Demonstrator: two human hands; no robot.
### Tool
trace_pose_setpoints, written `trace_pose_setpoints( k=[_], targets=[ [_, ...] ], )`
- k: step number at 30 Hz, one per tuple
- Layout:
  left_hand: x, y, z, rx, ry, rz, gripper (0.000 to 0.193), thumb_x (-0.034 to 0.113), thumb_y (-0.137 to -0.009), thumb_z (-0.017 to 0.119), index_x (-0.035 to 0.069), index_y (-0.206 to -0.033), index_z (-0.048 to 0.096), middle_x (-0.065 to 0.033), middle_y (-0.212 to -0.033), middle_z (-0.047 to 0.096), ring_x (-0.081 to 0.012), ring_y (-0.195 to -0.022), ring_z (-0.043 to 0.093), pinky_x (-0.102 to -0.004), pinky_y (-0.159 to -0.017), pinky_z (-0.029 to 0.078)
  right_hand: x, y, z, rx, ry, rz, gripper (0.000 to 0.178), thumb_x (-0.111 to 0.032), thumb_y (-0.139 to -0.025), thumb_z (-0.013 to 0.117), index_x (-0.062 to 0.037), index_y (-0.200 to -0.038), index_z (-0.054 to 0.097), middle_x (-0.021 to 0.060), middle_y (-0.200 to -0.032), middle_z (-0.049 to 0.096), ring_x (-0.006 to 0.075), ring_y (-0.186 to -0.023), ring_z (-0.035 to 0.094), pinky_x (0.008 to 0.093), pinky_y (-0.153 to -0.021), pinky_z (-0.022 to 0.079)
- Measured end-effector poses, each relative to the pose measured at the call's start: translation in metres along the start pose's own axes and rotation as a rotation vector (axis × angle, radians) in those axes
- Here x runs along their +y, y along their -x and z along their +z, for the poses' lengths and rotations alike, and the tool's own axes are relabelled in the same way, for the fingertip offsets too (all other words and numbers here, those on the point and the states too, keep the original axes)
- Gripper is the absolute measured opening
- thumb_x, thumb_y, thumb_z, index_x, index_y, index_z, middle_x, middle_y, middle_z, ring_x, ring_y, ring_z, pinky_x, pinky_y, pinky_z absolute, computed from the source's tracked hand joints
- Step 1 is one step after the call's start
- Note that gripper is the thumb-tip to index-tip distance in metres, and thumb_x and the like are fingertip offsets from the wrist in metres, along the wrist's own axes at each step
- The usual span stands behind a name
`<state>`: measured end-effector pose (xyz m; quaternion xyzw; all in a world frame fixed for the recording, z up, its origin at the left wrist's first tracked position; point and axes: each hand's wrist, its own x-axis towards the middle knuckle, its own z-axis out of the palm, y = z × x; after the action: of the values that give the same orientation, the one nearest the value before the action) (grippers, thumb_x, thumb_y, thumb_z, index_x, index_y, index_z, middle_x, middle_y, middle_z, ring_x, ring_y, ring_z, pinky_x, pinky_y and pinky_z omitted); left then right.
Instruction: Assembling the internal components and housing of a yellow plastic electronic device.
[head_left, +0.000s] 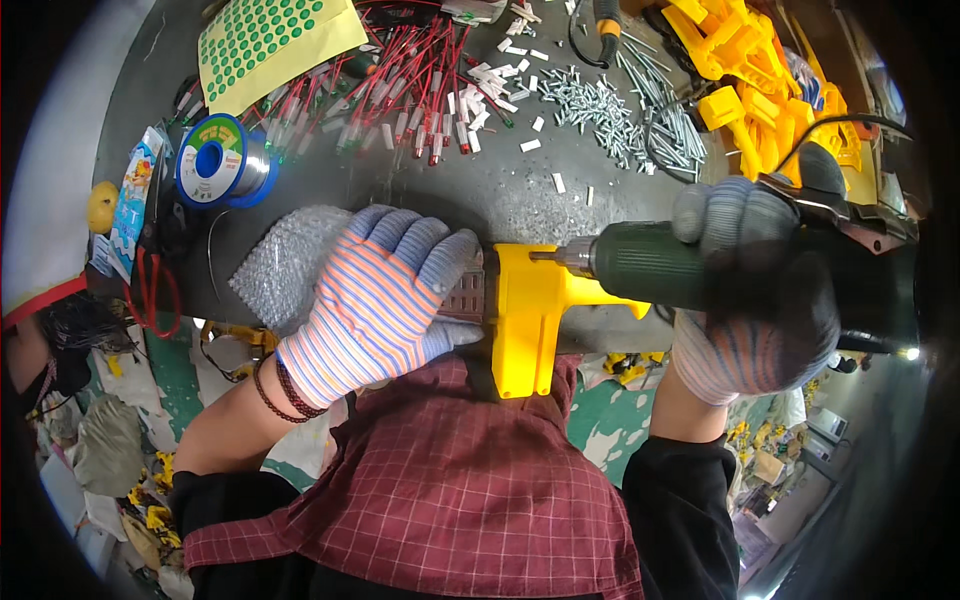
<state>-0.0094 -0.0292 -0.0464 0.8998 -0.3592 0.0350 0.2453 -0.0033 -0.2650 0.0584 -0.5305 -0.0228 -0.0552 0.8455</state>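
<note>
Here it was, the right grip [750, 347] wrapped snugly round a green driver [650, 265], its bit [545, 256] up against the far end of a yellow part [525, 330]! That part sat at the near edge of the desk [365, 190], right in front of the person, while the left grip [385, 290] was clamped over the slotted block [466, 300] just beside it. Good work here called for a bit dead in line with its hole, steady pressure, light trigger and a firm brace from the left; a slanted push would likely have chewed the screw head or skewed the plastic. Whether a screw sat under the tip, nobody could tell! Now the tally: one driver, one yellow part being worked, one wire spool [225, 160], one sheet of green dots [270, 50], one pair of scissors [150, 240], one bubble-wrap bundle [290, 265]. The screws [600, 112], white bits [490, 90], red-wired lamps [430, 110] and spare yellow pieces [745, 50]? Heaped too thickly to count!
</note>
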Motion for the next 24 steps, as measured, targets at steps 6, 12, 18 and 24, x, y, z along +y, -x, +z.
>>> trace_pose_setpoints(
  k=[6, 12, 18, 24],
  targets=[
    [0.001, 0.005, -0.001, 0.063, 0.085, -0.035, 0.074, 0.048, -0.063, 0.078, 0.007, -0.12, 0.055, -0.0128, -0.11, 0.059, -0.0338, -0.103, 0.057, -0.0495, -0.093, 0.044, 0.008, -0.018, 0.031, -0.41, 0.335, -0.094, 0.054, -0.028, -0.089, 0.066, -0.0028, -0.132, 0.046, 0.0, -0.075, 0.05, 0.0152, -0.065, 0.05, 0.0375, -0.068, 0.045],
    [0.004, 0.002, -0.009, 0.05, 0.11, -0.029, 0.07, 0.041, -0.062, 0.079, 0.007, -0.118, 0.055, -0.0114, -0.106, 0.058, -0.0315, -0.099, 0.056, -0.0461, -0.09, 0.044, 0.027, 0.011, 0.002, -0.211, 0.472, -0.081, 0.032, -0.023, -0.094, 0.063, -0.0072, -0.118, 0.05, 0.0002, -0.072, 0.05, 0.0173, -0.066, 0.052, 0.039, -0.07, 0.044],
    [0.004, 0.01, -0.004, 0.086, -0.01, -0.019, 0.067, 0.044, -0.065, 0.077, 0.007, -0.117, 0.056, -0.0121, -0.106, 0.058, -0.031, -0.1, 0.057, -0.0453, -0.092, 0.043, 0.027, 0.018, 0.046, -0.105, 0.363, -0.094, 0.03, -0.002, -0.09, 0.06, -0.0066, -0.118, 0.05, 0.006, -0.077, 0.055, 0.0184, -0.07, 0.053, 0.0394, -0.076, 0.045],
    [0.007, 0.009, -0.001, 0.09, -0.008, -0.035, 0.064, 0.046, -0.068, 0.077, 0.007, -0.115, 0.06, -0.0107, -0.105, 0.062, -0.0313, -0.1, 0.06, -0.0442, -0.091, 0.045, 0.032, 0.007, 0.055, -0.137, 0.688, -0.207, 0.045, 0.015, -0.081, 0.057, -0.0015, -0.122, 0.051, 0.0067, -0.08, 0.058, 0.0168, -0.067, 0.055, 0.0345, -0.068, 0.05]
  ],
)
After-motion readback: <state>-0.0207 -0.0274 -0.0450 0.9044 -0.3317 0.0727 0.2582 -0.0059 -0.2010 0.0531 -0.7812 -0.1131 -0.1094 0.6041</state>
